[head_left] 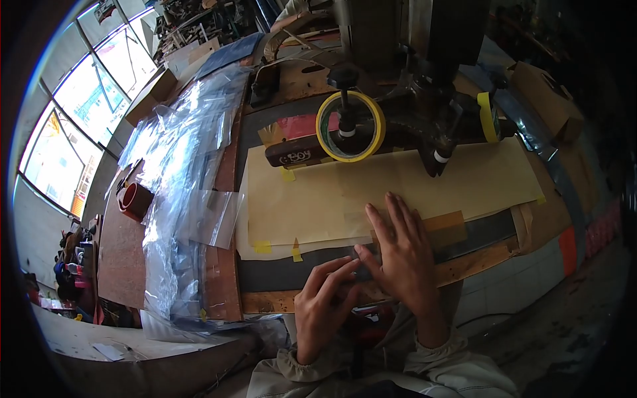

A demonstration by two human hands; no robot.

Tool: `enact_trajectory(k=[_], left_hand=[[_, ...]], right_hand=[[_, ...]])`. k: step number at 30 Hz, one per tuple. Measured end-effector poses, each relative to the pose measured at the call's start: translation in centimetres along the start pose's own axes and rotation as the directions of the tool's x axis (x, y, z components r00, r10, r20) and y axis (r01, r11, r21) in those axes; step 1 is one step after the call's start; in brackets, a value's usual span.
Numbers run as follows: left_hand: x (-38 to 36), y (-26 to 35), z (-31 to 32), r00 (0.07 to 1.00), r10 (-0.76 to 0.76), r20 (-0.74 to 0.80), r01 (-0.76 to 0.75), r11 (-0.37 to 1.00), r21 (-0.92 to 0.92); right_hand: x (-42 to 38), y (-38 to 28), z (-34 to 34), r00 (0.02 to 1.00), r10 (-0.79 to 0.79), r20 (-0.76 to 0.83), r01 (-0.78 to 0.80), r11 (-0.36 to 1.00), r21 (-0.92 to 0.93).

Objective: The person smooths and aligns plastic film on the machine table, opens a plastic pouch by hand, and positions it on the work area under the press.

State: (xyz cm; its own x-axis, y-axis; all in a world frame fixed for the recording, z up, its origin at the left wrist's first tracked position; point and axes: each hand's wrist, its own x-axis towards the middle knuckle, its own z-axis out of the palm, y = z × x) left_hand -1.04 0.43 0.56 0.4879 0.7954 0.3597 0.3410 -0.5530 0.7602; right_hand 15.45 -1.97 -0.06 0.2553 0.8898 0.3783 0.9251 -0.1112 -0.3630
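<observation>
A long cream paper sheet (pixel 305 205) lies on the dark work surface (pixel 272 275), with bits of yellow tape at its edges. My right hand (pixel 403 255) rests with spread fingers on the sheet's front part, beside a tan tape strip (pixel 446 229). At the front edge, my left hand (pixel 325 302) has its fingers curled, their tips near my right thumb; whatever may lie between them is hidden. Behind the sheet stands a dark machine arm (pixel 292 156), on which a yellow tape roll (pixel 378 132) hangs.
Clear plastic bags (pixel 192 166) are piled along the left side. A brown tape roll (pixel 135 201) lies farther left. Another yellow roll (pixel 488 118) hangs at the machine's right, near a cardboard box (pixel 545 99). A dark machine column (pixel 454 33) rises behind.
</observation>
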Motion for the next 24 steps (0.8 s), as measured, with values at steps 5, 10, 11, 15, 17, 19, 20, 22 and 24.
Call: enact_trajectory(k=[5, 10, 11, 15, 17, 19, 20, 22, 24], left_hand=[[0.05, 0.06, -0.03, 1.0, -0.003, 0.004, 0.003, 1.0, -0.009], [0.0, 0.3, 0.01, 1.0, -0.007, -0.009, 0.007, 1.0, -0.019], [0.05, 0.37, 0.05, 1.0, 0.001, -0.02, -0.001, 1.0, -0.019], [-0.14, 0.24, 0.16, 0.999, 0.011, -0.034, -0.012, 1.0, -0.011], [-0.2, 0.24, 0.15, 0.999, 0.021, -0.036, -0.021, 1.0, -0.007], [-0.33, 0.19, 0.16, 0.999, 0.025, -0.042, -0.025, 1.0, 0.0], [-0.4, 0.16, 0.2, 0.999, 0.024, -0.042, -0.024, 1.0, 0.003], [-0.56, -0.01, 0.3, 0.999, 0.028, -0.043, -0.028, 1.0, 0.012], [-0.62, -0.13, 0.42, 0.998, 0.039, -0.044, -0.038, 0.999, 0.022]], right_hand=[[0.08, -0.01, -0.09, 1.0, -0.008, 0.001, 0.008, 1.0, -0.005], [0.03, 0.14, 0.0, 1.0, -0.02, -0.008, 0.02, 1.0, -0.017], [0.01, 0.18, 0.1, 1.0, -0.021, -0.016, 0.02, 1.0, -0.015], [-0.16, 0.37, 0.4, 0.999, -0.032, -0.031, 0.031, 0.999, -0.017], [-0.26, 0.41, 0.58, 0.999, -0.031, -0.033, 0.031, 0.999, -0.019], [-0.22, 0.36, 0.52, 0.999, -0.033, -0.03, 0.032, 0.999, -0.021], [-0.24, 0.34, 0.49, 0.999, -0.03, -0.026, 0.029, 0.999, -0.024], [-0.3, 0.34, 0.52, 0.999, -0.03, -0.025, 0.029, 0.999, -0.027], [-0.29, 0.43, 0.56, 0.999, -0.036, -0.033, 0.035, 0.999, -0.028]])
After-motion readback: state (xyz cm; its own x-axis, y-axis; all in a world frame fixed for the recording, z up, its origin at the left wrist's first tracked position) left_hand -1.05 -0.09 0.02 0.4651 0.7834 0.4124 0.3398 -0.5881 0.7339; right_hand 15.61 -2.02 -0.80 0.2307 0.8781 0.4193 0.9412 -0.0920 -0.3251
